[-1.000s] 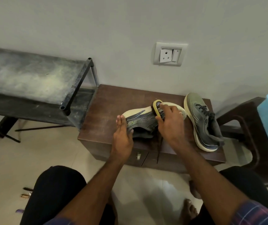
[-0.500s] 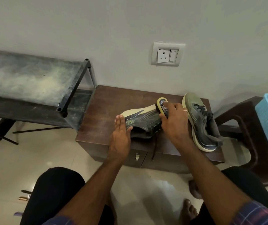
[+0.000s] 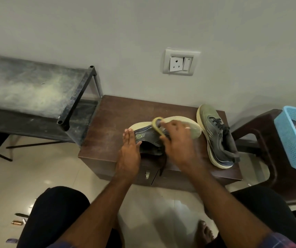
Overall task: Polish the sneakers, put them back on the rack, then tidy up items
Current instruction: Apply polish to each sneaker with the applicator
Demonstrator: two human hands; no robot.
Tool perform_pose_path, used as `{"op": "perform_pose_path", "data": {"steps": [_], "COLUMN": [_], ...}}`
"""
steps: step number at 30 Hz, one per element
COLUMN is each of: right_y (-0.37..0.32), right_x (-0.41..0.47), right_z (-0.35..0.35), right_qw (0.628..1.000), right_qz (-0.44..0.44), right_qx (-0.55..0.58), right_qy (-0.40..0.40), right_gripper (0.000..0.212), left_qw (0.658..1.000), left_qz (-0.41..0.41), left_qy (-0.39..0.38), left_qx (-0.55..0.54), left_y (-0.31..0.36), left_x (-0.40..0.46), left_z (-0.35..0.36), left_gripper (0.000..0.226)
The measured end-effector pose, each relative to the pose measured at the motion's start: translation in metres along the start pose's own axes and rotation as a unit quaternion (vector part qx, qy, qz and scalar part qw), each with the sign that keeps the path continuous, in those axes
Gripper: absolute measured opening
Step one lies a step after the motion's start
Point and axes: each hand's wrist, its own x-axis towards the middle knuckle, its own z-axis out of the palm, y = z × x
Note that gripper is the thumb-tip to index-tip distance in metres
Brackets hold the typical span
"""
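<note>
A grey sneaker (image 3: 147, 136) with a cream sole lies on its side on the low brown cabinet (image 3: 107, 122). My left hand (image 3: 130, 149) presses flat against its heel end, fingers straight. My right hand (image 3: 177, 140) grips a small yellow-rimmed polish applicator (image 3: 157, 125) against the sneaker's side; the hand is motion-blurred. The second grey sneaker (image 3: 217, 136) stands upright on the cabinet's right end, toe toward the wall. The dusty black metal shoe rack (image 3: 36, 90) stands to the left.
A blue plastic basket (image 3: 294, 138) with items sits on a dark brown chair (image 3: 258, 140) at the right. A wall socket (image 3: 180, 62) is above the cabinet. Small items (image 3: 18, 222) lie on the tiled floor at lower left. My knees and a bare foot are below.
My right hand has rubbed the applicator back and forth along the sneaker's side, right and then back left. The left hand stays pressed on the heel end.
</note>
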Motion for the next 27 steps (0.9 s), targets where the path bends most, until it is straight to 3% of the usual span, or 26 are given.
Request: {"op": "perform_pose_path", "data": {"steps": [2,3,10,16,20,24,27], "right_y": [-0.028,-0.029,0.057,-0.012,0.025,0.068,0.035], "right_x": [-0.009,-0.007,0.008,-0.005,0.001,0.002,-0.005], "right_z": [0.019,0.024,-0.011,0.021,0.012,-0.02,-0.011], "right_qw": [0.992,0.99,0.996,0.984,0.986,0.997,0.993], "right_qz": [-0.12,-0.133,0.03,-0.17,-0.144,-0.033,-0.098], "right_qx": [0.0,-0.006,-0.078,-0.021,-0.06,-0.075,-0.067], "right_qy": [-0.04,-0.055,0.006,-0.046,-0.066,-0.014,-0.017], "right_gripper": [0.049,0.05,0.051,0.049,0.049,0.05,0.049], "left_qw": [1.0,1.0,0.999,0.999,0.999,0.999,1.0], "left_qz": [0.003,0.006,0.024,0.013,0.025,0.022,0.015], "left_qy": [-0.006,-0.009,-0.006,-0.015,-0.012,-0.006,-0.004], "left_qx": [0.008,0.013,0.035,0.046,0.04,0.03,0.024], "left_y": [0.001,0.0,0.002,0.001,0.0,0.006,0.008], "left_x": [-0.001,-0.002,-0.002,-0.002,-0.001,0.0,0.0], "left_z": [0.0,0.0,-0.005,-0.005,-0.009,-0.011,-0.011], "left_gripper": [0.062,0.062,0.059,0.06,0.057,0.055,0.053]}}
